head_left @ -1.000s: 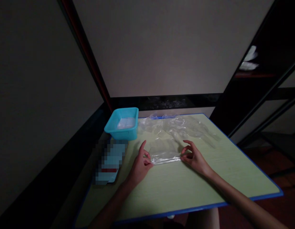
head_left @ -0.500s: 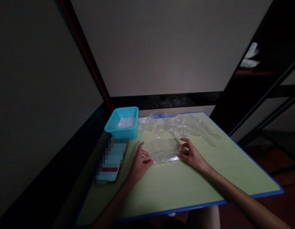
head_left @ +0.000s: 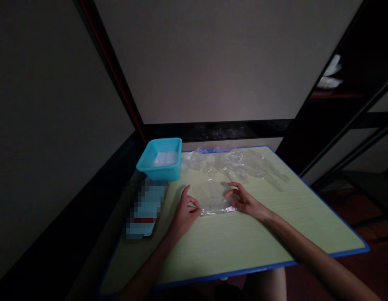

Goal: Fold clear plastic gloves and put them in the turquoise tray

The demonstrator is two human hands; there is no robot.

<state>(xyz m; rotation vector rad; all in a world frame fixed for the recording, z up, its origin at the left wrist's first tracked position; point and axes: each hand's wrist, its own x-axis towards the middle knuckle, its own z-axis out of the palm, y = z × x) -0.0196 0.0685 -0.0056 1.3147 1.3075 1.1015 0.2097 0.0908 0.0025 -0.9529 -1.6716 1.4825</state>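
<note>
A clear plastic bag (head_left: 214, 198) lies flat on the pale green table (head_left: 219, 251), its near edge shiny. My left hand (head_left: 186, 213) pinches the bag's near left corner between thumb and a finger, with the index finger raised. At the near right corner, my right hand (head_left: 245, 202) has its thumb and fingers curled round the bag's edge; the exact contact is hard to see. Behind both hands, more crumpled clear plastic (head_left: 234, 163) spreads over the far part of the table.
A turquoise basin (head_left: 164, 171) with white material inside stands at the table's far left corner. Nearer, a blurred, pixelated light blue item (head_left: 148, 207) lies along the left edge. White items (head_left: 330, 81) sit on a dark shelf at the right.
My right hand has shifted slightly left over the bag's right side. My left hand stays at the left corner. The camera view has shifted a little.
</note>
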